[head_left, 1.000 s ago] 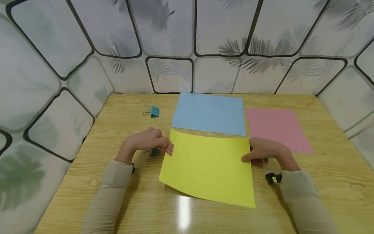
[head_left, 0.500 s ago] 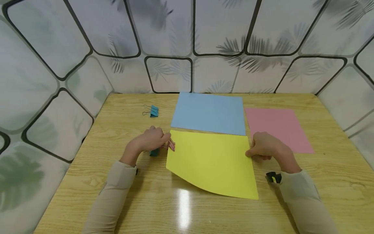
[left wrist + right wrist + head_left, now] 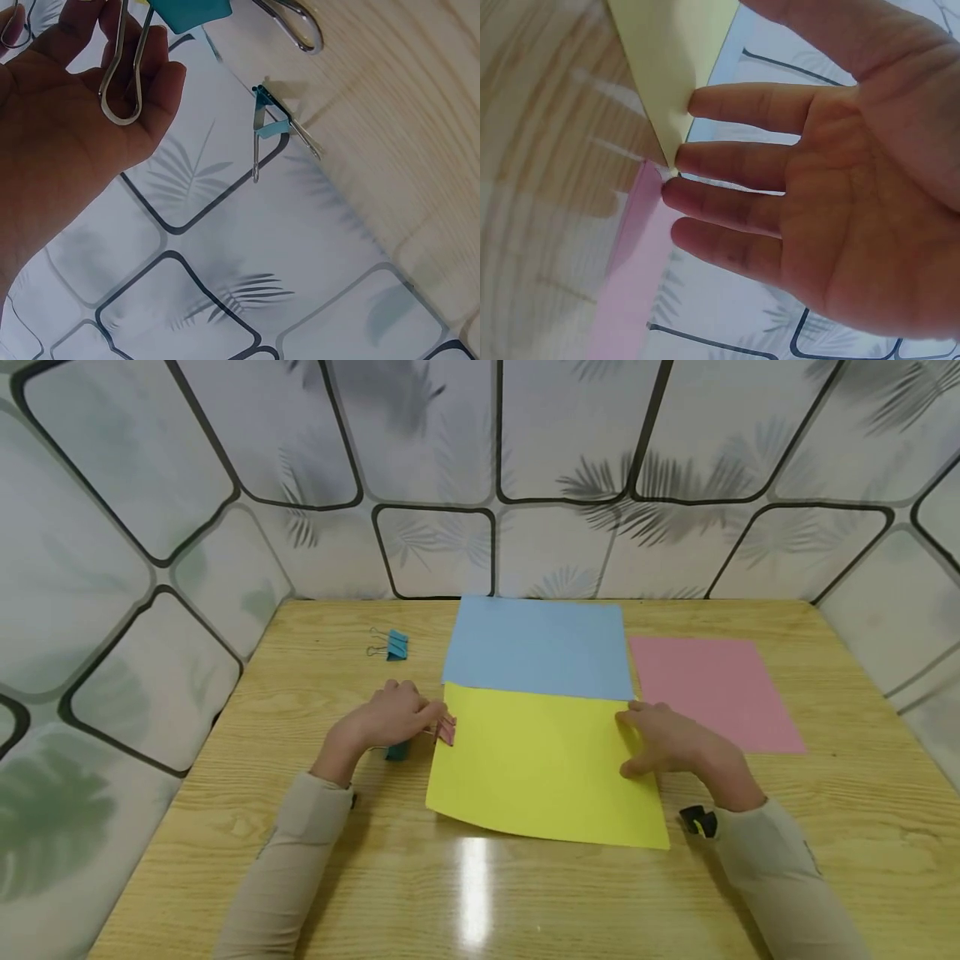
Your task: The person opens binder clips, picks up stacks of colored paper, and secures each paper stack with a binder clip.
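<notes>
A yellow sheet of paper [image 3: 551,768] lies in front of me, its near edge bowed slightly above the table. At its left edge sits a pink binder clip [image 3: 447,730], which my left hand [image 3: 390,717] pinches. Under that hand a dark teal binder clip [image 3: 397,751] is partly covered; in the left wrist view a teal clip [image 3: 191,11] appears close to the fingers. My right hand [image 3: 671,739] rests on the yellow sheet's right edge, thumb and fingers spread, and the right wrist view shows straight fingers [image 3: 739,161] near the sheet's corner.
A blue sheet [image 3: 540,647] lies behind the yellow one, whose back edge meets it. To the right is a pink sheet [image 3: 720,693]. A blue binder clip [image 3: 397,646] lies farther back on the left of the wooden table [image 3: 337,877]. A patterned wall stands behind.
The yellow sheet has shifted slightly away from me, up against the blue sheet. My right hand has gone from pinching its edge to spread fingers on it. My left hand still pinches the pink clip.
</notes>
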The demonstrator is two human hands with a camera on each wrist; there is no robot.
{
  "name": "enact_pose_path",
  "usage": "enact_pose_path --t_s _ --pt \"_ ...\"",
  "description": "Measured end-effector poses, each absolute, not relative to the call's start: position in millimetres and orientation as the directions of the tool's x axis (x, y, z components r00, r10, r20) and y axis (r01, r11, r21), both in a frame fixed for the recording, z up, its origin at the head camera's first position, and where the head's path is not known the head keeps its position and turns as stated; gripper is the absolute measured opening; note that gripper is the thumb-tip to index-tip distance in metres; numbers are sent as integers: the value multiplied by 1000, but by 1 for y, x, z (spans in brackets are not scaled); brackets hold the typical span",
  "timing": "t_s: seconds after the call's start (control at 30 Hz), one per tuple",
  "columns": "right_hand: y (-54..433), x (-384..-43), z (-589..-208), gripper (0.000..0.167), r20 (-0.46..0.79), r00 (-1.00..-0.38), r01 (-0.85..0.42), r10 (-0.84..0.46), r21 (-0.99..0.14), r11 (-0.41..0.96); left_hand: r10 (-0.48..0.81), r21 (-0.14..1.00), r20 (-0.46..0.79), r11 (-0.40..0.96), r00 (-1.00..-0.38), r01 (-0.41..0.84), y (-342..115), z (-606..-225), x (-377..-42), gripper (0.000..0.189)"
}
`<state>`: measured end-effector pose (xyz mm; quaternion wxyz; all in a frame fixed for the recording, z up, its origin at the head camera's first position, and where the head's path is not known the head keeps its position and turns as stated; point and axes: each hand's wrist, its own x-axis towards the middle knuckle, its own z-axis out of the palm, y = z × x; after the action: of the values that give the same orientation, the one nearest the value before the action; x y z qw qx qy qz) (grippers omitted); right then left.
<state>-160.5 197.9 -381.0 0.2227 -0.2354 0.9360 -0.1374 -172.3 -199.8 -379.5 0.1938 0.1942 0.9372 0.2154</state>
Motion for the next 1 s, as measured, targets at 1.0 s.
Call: enact_pose_path --t_s 1.0 --pt "181 -146 -374 48 -384 -814 -400 -436 -174 900 454 356 -407 878 -793 320 -194 -380 -165 40"
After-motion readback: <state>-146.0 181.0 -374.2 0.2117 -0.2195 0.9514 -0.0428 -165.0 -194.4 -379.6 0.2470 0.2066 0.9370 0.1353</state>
